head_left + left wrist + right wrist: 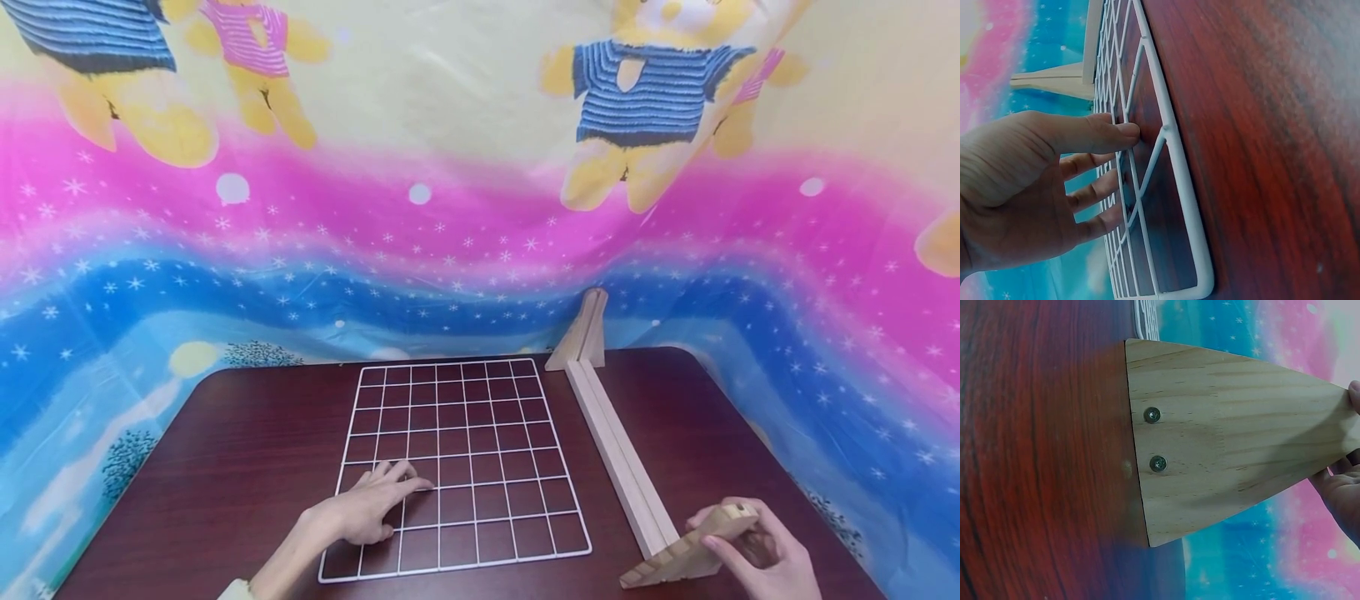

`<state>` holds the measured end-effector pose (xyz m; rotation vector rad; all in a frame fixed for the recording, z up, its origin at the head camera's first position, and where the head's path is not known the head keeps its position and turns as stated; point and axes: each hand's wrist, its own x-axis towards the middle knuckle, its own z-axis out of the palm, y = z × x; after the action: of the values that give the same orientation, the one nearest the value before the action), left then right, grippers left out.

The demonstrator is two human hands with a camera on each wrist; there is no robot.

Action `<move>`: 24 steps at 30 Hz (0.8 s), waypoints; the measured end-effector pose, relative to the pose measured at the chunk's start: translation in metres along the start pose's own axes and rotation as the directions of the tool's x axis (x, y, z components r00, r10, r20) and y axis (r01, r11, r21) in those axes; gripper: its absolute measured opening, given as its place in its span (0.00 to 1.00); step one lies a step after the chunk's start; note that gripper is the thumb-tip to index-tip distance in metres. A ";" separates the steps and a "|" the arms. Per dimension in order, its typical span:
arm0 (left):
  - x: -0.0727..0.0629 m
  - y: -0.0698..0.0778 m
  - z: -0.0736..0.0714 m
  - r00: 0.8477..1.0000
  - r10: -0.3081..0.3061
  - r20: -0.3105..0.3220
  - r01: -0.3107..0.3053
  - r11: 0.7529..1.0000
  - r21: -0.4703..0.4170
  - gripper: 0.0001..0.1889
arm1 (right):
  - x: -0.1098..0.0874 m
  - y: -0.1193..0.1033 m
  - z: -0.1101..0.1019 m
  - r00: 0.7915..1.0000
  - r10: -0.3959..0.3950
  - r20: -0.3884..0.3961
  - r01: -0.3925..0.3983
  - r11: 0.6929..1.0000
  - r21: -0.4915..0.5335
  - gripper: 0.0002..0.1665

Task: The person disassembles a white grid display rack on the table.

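Observation:
A white wire grid panel [457, 467] lies flat on the dark table. On its left front part rests my left hand [371, 504], fingers spread over the wires; in the left wrist view its thumb [1125, 132] touches a wire. To the right stands a wooden frame: a long crossbar [618, 450] low along the table, with a tapered wooden end panel at each end. My right hand [772, 550] holds the near end panel [693, 546] by its narrow top. Two bolt heads [1155, 439] show near that panel's base. The far end panel [581, 333] stands upright.
The dark red-brown table [217, 467] has rounded back corners. A colourful printed curtain [420, 217] with bears and snowflakes hangs close behind it and along both sides. The far end panel stands near the table's back edge.

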<state>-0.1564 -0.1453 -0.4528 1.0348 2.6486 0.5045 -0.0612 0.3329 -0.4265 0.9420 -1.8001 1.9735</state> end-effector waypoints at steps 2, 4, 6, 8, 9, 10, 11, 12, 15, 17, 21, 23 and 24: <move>0.000 0.001 0.001 1.000 -0.004 -0.003 0.004 1.000 0.002 0.38 | 0.001 -0.001 0.001 1.000 0.006 0.006 -0.006 1.000 -0.015 0.25; -0.001 0.002 0.001 1.000 -0.011 -0.004 0.011 1.000 -0.005 0.38 | 0.002 -0.004 0.002 0.999 0.036 0.000 -0.036 0.997 -0.065 0.25; -0.001 0.003 0.001 1.000 -0.019 -0.005 0.019 1.000 -0.009 0.37 | 0.004 -0.007 0.003 0.995 0.094 -0.022 -0.096 0.984 -0.149 0.24; -0.002 0.004 0.002 1.000 -0.025 -0.005 0.025 1.000 -0.012 0.38 | 0.006 -0.010 0.004 0.987 0.155 -0.044 -0.161 0.959 -0.234 0.24; -0.002 0.005 0.002 1.000 -0.027 -0.006 0.027 1.000 -0.012 0.38 | 0.006 -0.012 0.005 0.982 0.179 -0.052 -0.186 0.946 -0.265 0.24; -0.002 0.005 0.003 1.000 -0.028 -0.007 0.028 1.000 -0.010 0.38 | 0.007 -0.013 0.005 0.978 0.201 -0.061 -0.210 0.933 -0.291 0.23; -0.002 0.005 0.003 1.000 -0.028 -0.008 0.028 1.000 -0.009 0.38 | 0.007 -0.013 0.006 0.976 0.207 -0.063 -0.216 0.928 -0.302 0.23; -0.002 0.005 0.004 1.000 -0.028 -0.008 0.028 1.000 -0.010 0.38 | 0.007 -0.014 0.006 0.976 0.208 -0.065 -0.218 0.927 -0.305 0.23; -0.002 0.005 0.005 0.999 -0.033 -0.006 0.033 0.999 -0.011 0.38 | 0.007 -0.012 0.006 0.979 0.193 -0.069 -0.205 0.930 -0.305 0.23; -0.002 0.005 0.005 0.999 -0.039 -0.004 0.039 0.999 -0.014 0.38 | 0.008 -0.011 0.006 0.979 0.188 -0.073 -0.201 0.933 -0.299 0.23; -0.004 0.006 0.006 0.999 -0.043 -0.013 0.042 0.999 -0.009 0.38 | 0.009 -0.008 0.006 0.983 0.172 -0.060 -0.182 0.947 -0.265 0.23; -0.005 0.007 0.006 0.999 -0.035 -0.030 0.035 0.999 0.001 0.38 | 0.009 -0.008 0.005 0.983 0.175 -0.058 -0.184 0.949 -0.256 0.24; -0.006 0.007 0.006 0.999 -0.030 -0.038 0.030 1.000 0.006 0.38 | 0.009 -0.008 0.005 0.983 0.176 -0.056 -0.184 0.949 -0.256 0.24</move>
<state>-0.1461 -0.1429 -0.4550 0.9955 2.6971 0.5141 -0.0610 0.3274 -0.4145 0.6798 -2.1273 1.7792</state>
